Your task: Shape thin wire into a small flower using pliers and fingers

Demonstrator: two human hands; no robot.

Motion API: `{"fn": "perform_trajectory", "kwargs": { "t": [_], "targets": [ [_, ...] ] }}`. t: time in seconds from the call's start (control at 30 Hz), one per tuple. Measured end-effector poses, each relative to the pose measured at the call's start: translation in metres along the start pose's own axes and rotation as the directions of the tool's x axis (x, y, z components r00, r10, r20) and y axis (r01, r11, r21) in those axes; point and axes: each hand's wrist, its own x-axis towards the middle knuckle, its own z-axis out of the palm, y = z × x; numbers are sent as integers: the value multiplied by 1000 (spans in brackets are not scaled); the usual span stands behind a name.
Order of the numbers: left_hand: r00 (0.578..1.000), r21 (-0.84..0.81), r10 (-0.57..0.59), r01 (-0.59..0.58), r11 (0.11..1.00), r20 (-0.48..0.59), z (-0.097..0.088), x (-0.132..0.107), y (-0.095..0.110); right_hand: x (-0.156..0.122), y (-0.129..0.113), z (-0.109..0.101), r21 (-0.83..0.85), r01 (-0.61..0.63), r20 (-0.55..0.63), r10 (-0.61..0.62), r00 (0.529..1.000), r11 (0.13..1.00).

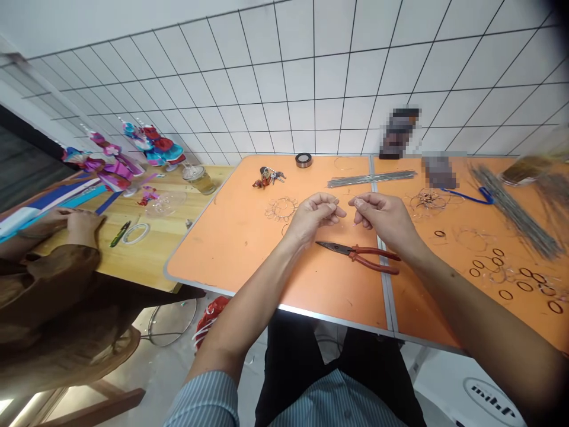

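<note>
My left hand (317, 213) and my right hand (381, 216) are raised over the orange table (249, 255), with a small gap between them. Thumb and fingers are pinched together on both; anything held there is too thin to make out. Just below the hands lie needle-nose pliers (354, 251) with red handles, jaws pointing left. A looped wire ring (281, 209) is on the table left of my left hand. Behind the hands rests a bundle of straight metal wires (372, 178). A tangle of bent wire (427, 200) sits right of my right hand.
Several small dark rings (525, 286) are scattered at right, near a larger wire bundle (518, 210). A tape roll (303, 159) and keys (269, 176) lie at the back. At left, another person's hands (82, 222) rest on a wooden table (151, 261) with a glass (201, 181).
</note>
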Motion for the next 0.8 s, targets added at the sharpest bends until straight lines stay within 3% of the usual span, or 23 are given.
{"fn": "perform_trajectory", "kwargs": {
  "t": [0.17,0.53,0.8],
  "targets": [
    [1000,181,15,-20,983,26,-5,-1,7,-2,3,-2,-96,11,23,-9,1000,995],
    [999,252,-45,36,967,31,-9,2,-5,6,18,-11,-212,39,54,-29,998,977],
    [993,346,15,-55,937,119,-10,4,-11,7,24,-15,-247,90,88,-70,994,965]
  ]
}}
